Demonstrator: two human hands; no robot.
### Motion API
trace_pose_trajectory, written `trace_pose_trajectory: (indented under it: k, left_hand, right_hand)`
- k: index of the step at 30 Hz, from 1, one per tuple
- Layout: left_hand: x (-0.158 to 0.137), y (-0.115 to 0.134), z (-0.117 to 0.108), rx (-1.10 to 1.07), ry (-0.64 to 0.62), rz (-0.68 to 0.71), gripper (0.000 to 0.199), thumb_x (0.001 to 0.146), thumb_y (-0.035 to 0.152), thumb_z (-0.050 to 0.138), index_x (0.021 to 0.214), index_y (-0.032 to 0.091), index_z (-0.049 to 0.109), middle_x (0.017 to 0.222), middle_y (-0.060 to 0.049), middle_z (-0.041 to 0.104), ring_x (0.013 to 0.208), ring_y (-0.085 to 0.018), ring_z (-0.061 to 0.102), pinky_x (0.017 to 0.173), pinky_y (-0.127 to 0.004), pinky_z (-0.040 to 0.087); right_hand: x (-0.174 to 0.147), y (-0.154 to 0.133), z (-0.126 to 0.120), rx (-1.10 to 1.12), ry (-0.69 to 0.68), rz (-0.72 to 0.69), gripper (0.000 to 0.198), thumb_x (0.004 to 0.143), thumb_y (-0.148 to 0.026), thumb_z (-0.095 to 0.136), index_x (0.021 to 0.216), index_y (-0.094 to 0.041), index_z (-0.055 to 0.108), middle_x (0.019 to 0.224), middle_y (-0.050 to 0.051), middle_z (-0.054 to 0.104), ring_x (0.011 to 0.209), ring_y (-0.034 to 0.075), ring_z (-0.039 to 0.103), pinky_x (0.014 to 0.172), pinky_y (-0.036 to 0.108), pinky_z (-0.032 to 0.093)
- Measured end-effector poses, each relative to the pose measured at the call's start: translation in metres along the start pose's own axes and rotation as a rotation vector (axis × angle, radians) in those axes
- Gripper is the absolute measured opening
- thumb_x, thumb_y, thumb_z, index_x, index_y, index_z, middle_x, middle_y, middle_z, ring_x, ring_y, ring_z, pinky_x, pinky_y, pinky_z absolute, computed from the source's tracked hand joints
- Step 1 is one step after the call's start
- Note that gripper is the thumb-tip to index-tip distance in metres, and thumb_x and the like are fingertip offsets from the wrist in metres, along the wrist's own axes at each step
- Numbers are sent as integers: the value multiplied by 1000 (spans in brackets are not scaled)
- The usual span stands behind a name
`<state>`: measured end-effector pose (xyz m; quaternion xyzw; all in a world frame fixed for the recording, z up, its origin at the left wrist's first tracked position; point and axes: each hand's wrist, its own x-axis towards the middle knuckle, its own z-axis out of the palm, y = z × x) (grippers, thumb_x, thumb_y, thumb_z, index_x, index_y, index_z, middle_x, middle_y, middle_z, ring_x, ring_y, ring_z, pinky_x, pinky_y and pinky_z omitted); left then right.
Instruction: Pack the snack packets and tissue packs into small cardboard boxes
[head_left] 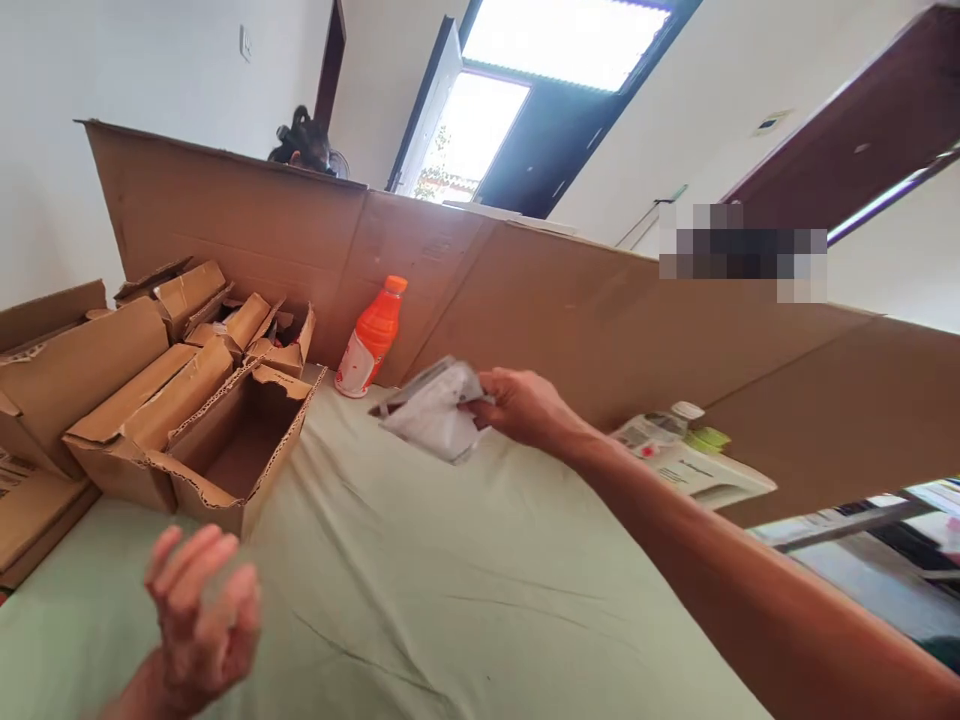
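My right hand point(521, 408) reaches out over the cloth-covered table point(480, 590), pinching a clear plastic packet point(439, 415) with something white inside. What that white content is, I cannot make out. An orange bottle point(373, 335) with an orange cap stands just left of the packet, against the cardboard wall. Down at the lower left, my left hand point(201, 610) is raised with fingers loosely curled and apart, holding nothing. Closest to it is an open cardboard box point(238, 435) with bare inner walls.
More cardboard boxes point(90, 370) crowd the left side. A tall cardboard wall point(570, 320) runs along the back. White bottles point(701, 465) lie or lean behind my right forearm. Beyond the wall, a person's head point(301, 140) shows, and a pixelated patch covers another spot.
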<state>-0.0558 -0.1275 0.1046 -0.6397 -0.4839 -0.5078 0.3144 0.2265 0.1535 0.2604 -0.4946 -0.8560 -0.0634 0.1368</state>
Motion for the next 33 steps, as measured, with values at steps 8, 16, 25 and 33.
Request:
trace_pose_trajectory:
  k: [8, 16, 25, 33]
  left_hand:
    - [10, 32, 57, -278, -612, -72, 40, 71, 6, 55, 107, 21, 65, 128, -14, 66, 125, -29, 58, 111, -52, 45]
    - [-15, 2, 163, -286, -673, -508, 77, 79, 19, 61, 151, 15, 34, 165, -26, 19, 150, -44, 30, 115, -65, 37]
    - [-36, -29, 188, -286, -547, -727, 90, 83, 18, 53, 159, 20, 5, 167, -19, 22, 156, -33, 19, 127, -57, 21]
    - [-35, -26, 192, -288, -550, -864, 80, 78, 18, 54, 155, 8, 31, 169, -16, 18, 157, -32, 10, 129, -47, 10]
  right_hand:
    - [40, 20, 45, -42, -40, 130, 33, 88, -12, 48, 98, -18, 78, 111, 13, 76, 97, 26, 71, 75, 33, 50]
    - [102, -108, 25, 148, 118, -462, 35, 97, -22, 43, 110, -18, 74, 117, 9, 75, 107, 23, 67, 89, 34, 47]
    - [182, -204, 44, -191, -385, -610, 30, 87, -10, 54, 104, -12, 78, 112, 16, 76, 106, 27, 69, 84, 31, 44]
    - [213, -199, 54, -84, -664, -468, 41, 86, -9, 56, 121, -21, 74, 84, 4, 78, 71, 17, 72, 66, 24, 51]
